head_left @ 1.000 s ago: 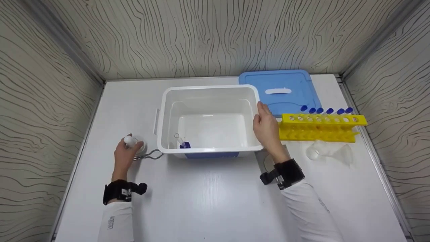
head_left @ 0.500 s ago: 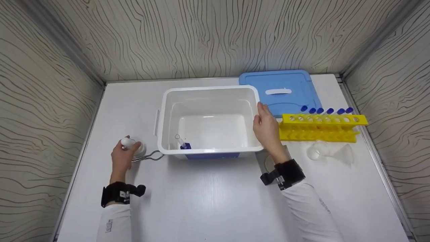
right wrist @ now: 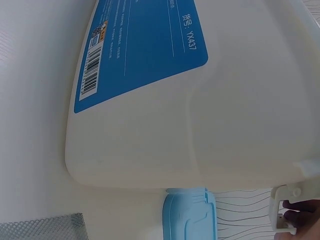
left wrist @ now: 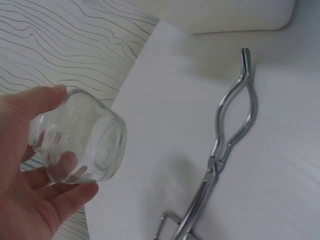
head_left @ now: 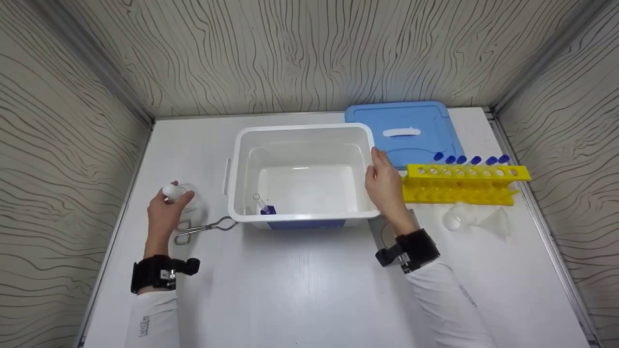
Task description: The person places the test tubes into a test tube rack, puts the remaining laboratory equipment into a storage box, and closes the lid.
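Observation:
My left hand holds a clear glass alcohol lamp with a white cap above the left of the table. In the left wrist view the lamp is tilted, its thick base facing away from my palm. Metal crucible tongs lie beside that hand, their tips by the box. My right hand grips the right side of the white plastic box; in the right wrist view, fingers are at its handle. Inside the box, a small clear cylinder with a blue foot lies at the front left.
A blue lid lies behind the box. To the right stands a yellow test tube rack with several blue-capped tubes. In front of it are clear glassware and a funnel. A wire gauze lies by the box's right front corner.
My left hand has lifted the alcohol lamp and moved left and slightly away, uncovering the handles of the tongs. My right hand stays on the box.

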A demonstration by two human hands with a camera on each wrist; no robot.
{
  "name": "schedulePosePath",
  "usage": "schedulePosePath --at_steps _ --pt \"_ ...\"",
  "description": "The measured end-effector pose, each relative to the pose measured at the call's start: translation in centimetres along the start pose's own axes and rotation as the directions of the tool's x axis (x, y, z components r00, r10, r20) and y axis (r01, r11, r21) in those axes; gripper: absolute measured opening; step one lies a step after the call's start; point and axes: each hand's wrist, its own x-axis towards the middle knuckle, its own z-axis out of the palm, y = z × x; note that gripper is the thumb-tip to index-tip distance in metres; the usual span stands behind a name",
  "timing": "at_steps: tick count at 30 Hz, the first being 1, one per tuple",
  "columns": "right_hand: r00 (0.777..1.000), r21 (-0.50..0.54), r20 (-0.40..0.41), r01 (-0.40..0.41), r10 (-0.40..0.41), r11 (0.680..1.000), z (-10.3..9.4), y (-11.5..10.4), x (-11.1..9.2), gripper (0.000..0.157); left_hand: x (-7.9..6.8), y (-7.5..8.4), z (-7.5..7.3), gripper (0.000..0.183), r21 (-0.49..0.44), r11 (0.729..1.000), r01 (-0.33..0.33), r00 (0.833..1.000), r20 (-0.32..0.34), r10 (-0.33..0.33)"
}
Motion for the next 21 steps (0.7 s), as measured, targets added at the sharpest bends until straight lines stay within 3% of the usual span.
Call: schedulePosePath --at_steps 9,15,21 --pt "1.0 0.0 0.012 -0.022 0.022 1.0 -0.1 0.1 0.1 0.05 -0.7 4.8 -1.4 0.07 -0.057 0.992 -0.117 0.992 -0.052 0.114" --pt "0.999 -0.005 0.024 -0.042 0.042 0.999 -0.2 0.1 0.0 0.051 -1.3 9.1 -1.5 0.065 -0.059 0.97 -0.235 0.97 -0.081 0.23" --pt "0.999 -0.003 0.022 -0.025 0.025 1.0 -0.1 -0.1 0.0 0.051 -2.0 13.4 -1.4 0.064 0.005 0.938 -0.345 0.938 -0.031 0.345"
